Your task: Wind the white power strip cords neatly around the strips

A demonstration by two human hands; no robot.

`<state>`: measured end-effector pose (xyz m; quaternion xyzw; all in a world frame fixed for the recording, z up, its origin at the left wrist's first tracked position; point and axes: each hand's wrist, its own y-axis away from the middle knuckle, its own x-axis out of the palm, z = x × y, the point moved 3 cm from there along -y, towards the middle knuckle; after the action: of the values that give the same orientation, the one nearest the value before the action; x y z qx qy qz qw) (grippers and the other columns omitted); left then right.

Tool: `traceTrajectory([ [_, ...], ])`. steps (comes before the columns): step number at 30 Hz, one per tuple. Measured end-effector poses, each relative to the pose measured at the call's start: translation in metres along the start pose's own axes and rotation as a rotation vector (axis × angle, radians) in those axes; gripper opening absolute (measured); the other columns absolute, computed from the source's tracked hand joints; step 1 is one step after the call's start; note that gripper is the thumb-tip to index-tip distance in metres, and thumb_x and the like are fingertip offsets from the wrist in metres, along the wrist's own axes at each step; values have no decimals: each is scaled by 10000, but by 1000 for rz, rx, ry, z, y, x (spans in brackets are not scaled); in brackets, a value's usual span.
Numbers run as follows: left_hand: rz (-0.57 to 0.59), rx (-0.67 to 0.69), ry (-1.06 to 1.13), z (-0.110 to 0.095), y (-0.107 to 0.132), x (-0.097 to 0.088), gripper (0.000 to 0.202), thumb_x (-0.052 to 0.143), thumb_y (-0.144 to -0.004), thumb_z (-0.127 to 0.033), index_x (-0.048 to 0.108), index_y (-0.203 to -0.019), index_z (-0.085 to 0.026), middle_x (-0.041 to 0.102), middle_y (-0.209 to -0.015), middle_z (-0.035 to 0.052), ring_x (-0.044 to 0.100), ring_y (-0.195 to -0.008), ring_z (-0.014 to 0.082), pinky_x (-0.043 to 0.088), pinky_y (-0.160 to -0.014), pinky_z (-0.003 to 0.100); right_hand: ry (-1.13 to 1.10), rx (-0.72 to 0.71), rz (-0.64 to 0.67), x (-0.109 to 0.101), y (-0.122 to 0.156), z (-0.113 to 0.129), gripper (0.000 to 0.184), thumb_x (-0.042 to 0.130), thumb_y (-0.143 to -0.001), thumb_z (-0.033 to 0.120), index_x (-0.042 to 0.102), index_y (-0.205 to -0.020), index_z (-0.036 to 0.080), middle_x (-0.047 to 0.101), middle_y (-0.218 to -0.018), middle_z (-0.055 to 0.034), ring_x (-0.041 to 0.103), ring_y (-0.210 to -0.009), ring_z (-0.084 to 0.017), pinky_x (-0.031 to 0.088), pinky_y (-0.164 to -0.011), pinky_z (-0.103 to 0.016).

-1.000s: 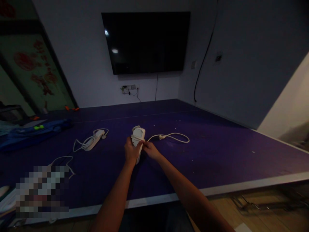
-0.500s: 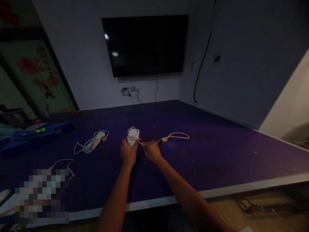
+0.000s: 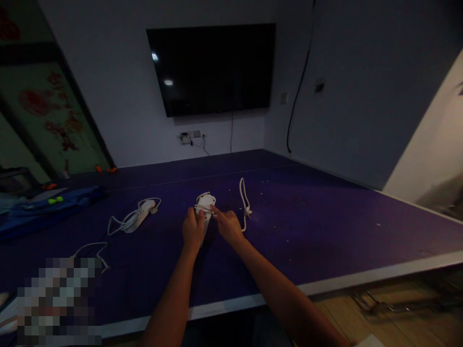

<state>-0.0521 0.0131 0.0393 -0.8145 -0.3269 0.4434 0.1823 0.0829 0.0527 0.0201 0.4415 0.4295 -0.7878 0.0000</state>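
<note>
In the head view a white power strip is held up over the purple surface, its underside with dark screw spots towards me. My left hand is closed round its near part. White cord is wound across the strip, and my right hand pinches that cord at the strip's right edge. The cord's loose end, with a plug, trails in a loop just right of my right hand. To the left lies a second white power strip with its cord coiled over it.
The purple surface has a pale front edge and small white specks. Blue cloth lies at the far left; a blurred-out patch covers something at the near left. A television hangs on the back wall. A black cable runs down the wall.
My right hand has drawn in against the strip, laying the cord closer across it. The loose plug end has swung from lying rightward to pointing away from me. The view shifted slightly.
</note>
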Motion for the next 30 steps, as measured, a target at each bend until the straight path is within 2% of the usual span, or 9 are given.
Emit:
traceTrajectory([
  [7, -8, -92, 159, 4, -2, 0, 336, 426, -872, -482, 563, -953, -186, 688, -841, 95, 653, -763, 224, 426, -630, 278, -2, -60, 30, 2, -2, -4, 498, 383, -856, 76, 514, -1318, 211, 628, -679, -40, 509, -613, -144, 369, -718, -275],
  [10, -37, -123, 240, 6, -3, -1, 440, 459, -855, -496, 530, -1126, -158, 691, -832, 95, 657, -745, 225, 444, -621, 281, -2, -75, 55, 0, -3, -4, 506, 376, -851, 61, 522, -1310, 217, 643, -730, -50, 517, -639, -147, 365, -723, -282],
  [12, -39, -127, 252, 6, -3, -1, 573, 462, -856, -494, 420, -1304, -139, 690, -783, 82, 656, -697, 226, 445, -593, 283, -4, -86, 68, -1, -4, -4, 517, 382, -845, 51, 517, -1315, 222, 652, -764, -55, 527, -661, -149, 363, -729, -287],
  [14, -18, -91, 233, 5, -3, 0, 592, 439, -874, -477, 373, -1370, -161, 700, -816, 90, 663, -719, 229, 459, -617, 294, 1, -94, 77, -2, -4, -4, 526, 389, -841, 47, 508, -1321, 226, 656, -780, -56, 536, -674, -150, 362, -732, -289],
  [18, -9, -20, 215, 4, -4, 1, 483, 413, -894, -456, 509, -1287, -193, 675, -1079, 143, 648, -951, 247, 475, -771, 328, 12, -102, 93, -4, -4, -3, 531, 388, -848, 54, 480, -1343, 220, 665, -786, -58, 555, -678, -151, 373, -733, -287],
  [21, -34, -63, 194, 7, -4, 1, 490, 428, -881, -476, 546, -1248, -174, 685, -1048, 156, 655, -931, 259, 479, -763, 335, -18, -61, 133, -5, -5, -1, 520, 409, -865, 97, 450, -1364, 238, 684, -795, -51, 590, -690, -154, 395, -723, -269],
  [25, -120, -142, 155, 14, -7, -4, 489, 423, -874, -497, 582, -1191, -160, 693, -1002, 166, 657, -900, 273, 473, -742, 340, -135, 49, 181, -2, -6, -4, 579, 550, -831, 228, 401, -1386, 289, 700, -985, -47, 638, -809, -183, 429, -696, -249],
  [27, -169, -195, 148, 19, -9, -8, 495, 411, -874, -507, 585, -1179, -159, 694, -981, 167, 656, -882, 279, 466, -727, 341, -170, 102, 214, 2, -5, -10, 585, 614, -774, 219, 472, -1337, 283, 703, -1005, -42, 646, -841, -193, 436, -697, -247],
  [30, -243, -265, 141, 27, -11, -14, 493, 393, -875, -519, 588, -1159, -166, 694, -958, 159, 654, -848, 275, 455, -703, 334, -152, 152, 343, 8, -2, -21, 281, 636, -729, 188, 711, -993, 244, 723, -828, -39, 655, -763, -195, 420, -635, -242],
])
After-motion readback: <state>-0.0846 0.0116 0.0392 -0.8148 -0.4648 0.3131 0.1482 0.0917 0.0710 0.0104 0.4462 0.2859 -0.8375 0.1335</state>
